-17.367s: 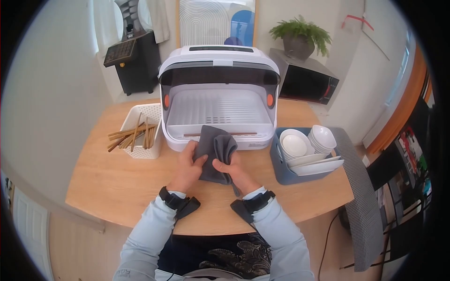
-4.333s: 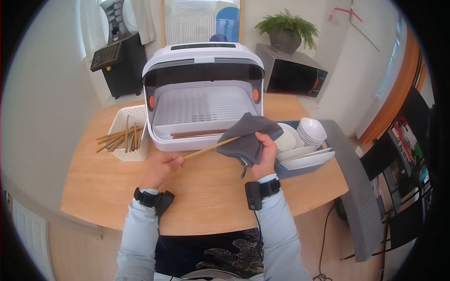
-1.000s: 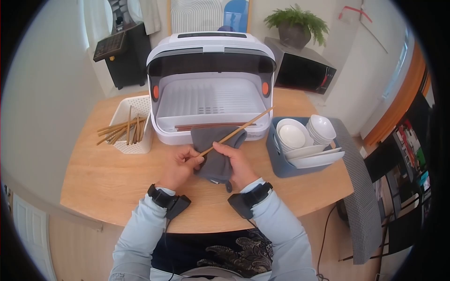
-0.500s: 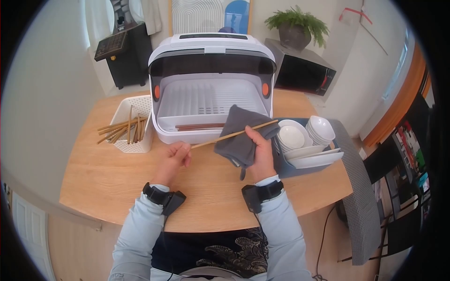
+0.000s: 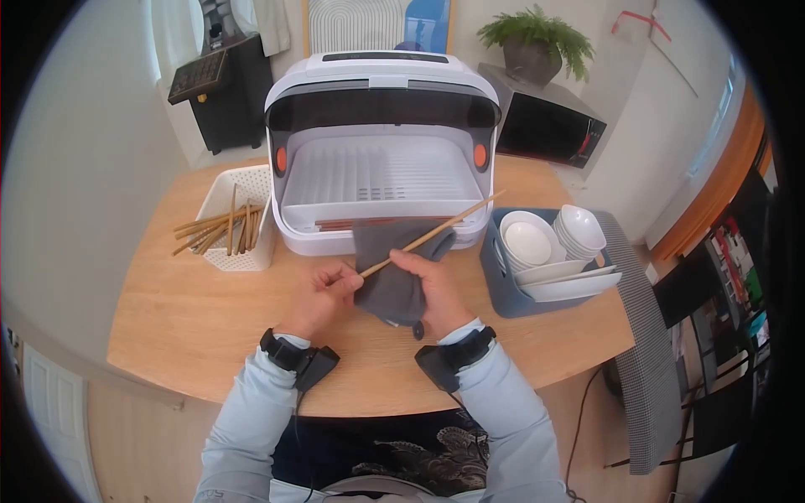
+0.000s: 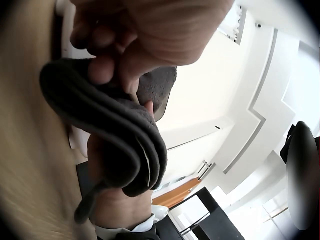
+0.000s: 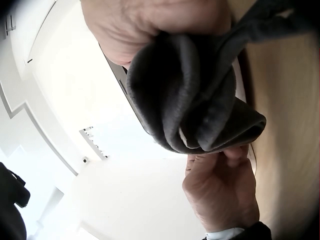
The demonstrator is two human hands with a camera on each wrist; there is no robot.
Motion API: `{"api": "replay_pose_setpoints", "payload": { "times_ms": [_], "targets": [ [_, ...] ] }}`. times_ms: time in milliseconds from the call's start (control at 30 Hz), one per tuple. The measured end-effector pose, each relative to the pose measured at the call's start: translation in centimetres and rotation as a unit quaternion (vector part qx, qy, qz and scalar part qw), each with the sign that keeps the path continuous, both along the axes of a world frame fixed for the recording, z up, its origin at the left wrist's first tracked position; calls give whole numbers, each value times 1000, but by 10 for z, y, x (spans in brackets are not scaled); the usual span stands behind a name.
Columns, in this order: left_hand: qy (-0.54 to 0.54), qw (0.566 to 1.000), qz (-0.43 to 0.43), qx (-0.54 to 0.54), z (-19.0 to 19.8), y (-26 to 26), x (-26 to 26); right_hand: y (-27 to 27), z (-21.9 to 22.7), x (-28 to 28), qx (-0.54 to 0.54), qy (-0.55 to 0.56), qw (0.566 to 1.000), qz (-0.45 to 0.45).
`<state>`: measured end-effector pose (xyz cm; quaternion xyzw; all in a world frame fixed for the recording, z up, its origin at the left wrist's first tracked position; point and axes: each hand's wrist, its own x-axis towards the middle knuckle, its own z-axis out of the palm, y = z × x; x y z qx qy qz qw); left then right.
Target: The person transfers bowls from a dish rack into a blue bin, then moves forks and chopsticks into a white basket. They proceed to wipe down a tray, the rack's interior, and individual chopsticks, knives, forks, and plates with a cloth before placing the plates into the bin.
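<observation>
**A:** Round wooden table (image 5: 210,327), kitchen corner. White dish cabinet (image 5: 381,151) is seen open at the back edge, with a microwave (image 5: 549,130) and potted plant (image 5: 532,42) behind it. Where is the work piece held?

**B:** One chopstick (image 5: 432,233) is held above the table, just in front of the cabinet's lower tray, slanting up toward the right. Its near end is pinched by the left hand (image 5: 323,293). Its mid-length is wrapped in the grey cloth (image 5: 394,281), which is gripped by the right hand (image 5: 432,289).

**A:** Finger state?

**B:** Left: fingers curled, thumb and fingertips closed on the stick end. Right: fingers clamped round the bunched cloth, stick passing through the fold. From the right wrist view only folded cloth (image 7: 200,100) under the knuckles is shown; the stick itself is hidden there.

**A:** Technique notes?

**B:** Judgement only: the left pinch should be kept firm while the cloth is drawn along the full length; light squeeze, stick rotated between passes. Its far tip is near the cabinet lip, so contact should be avoided.

**A:** Surroundings?

**B:** More chopsticks (image 5: 214,235) are lying in the white basket (image 5: 243,189) at left. Bowls and plates (image 5: 553,251) are stacked in the blue bin (image 5: 499,293) at right. Several dark sticks (image 5: 335,224) are already laid in the tray.
</observation>
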<state>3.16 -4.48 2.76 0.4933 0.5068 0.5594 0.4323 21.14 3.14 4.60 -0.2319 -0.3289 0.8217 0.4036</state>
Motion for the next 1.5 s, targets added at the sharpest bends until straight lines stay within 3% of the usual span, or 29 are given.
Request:
{"api": "replay_pose_setpoints", "payload": {
  "times_ms": [100,200,333,433,667,733,900,1033,1167,1367,1500],
  "targets": [
    [-3,1000,15,9,5,0,-6,5,19,16,50,51,991,-117],
    [-16,999,45,14,5,2,-19,36,4,38,84,95,977,-171],
    [-37,997,73,10,1,4,-29,48,2,50,50,158,972,-168],
    [-17,999,37,25,4,3,-20,35,2,33,90,94,971,-199],
    [-11,1000,-4,-2,-3,2,-3,11,-13,3,45,-6,999,-17],
    [9,1000,-11,5,-8,5,-5,3,-14,-5,88,-37,995,6],
    [42,992,95,72,-6,8,-19,5,-22,-9,156,-129,979,37],
    [201,952,187,133,7,18,-28,10,-30,-9,195,-132,971,31],
    [471,824,221,224,29,29,-29,9,-22,-5,184,-150,970,49],
    [617,740,220,150,38,43,-21,15,-31,-4,148,-128,980,33],
    [589,745,254,182,44,28,-17,9,-15,0,114,-129,985,22]
  ]
}}
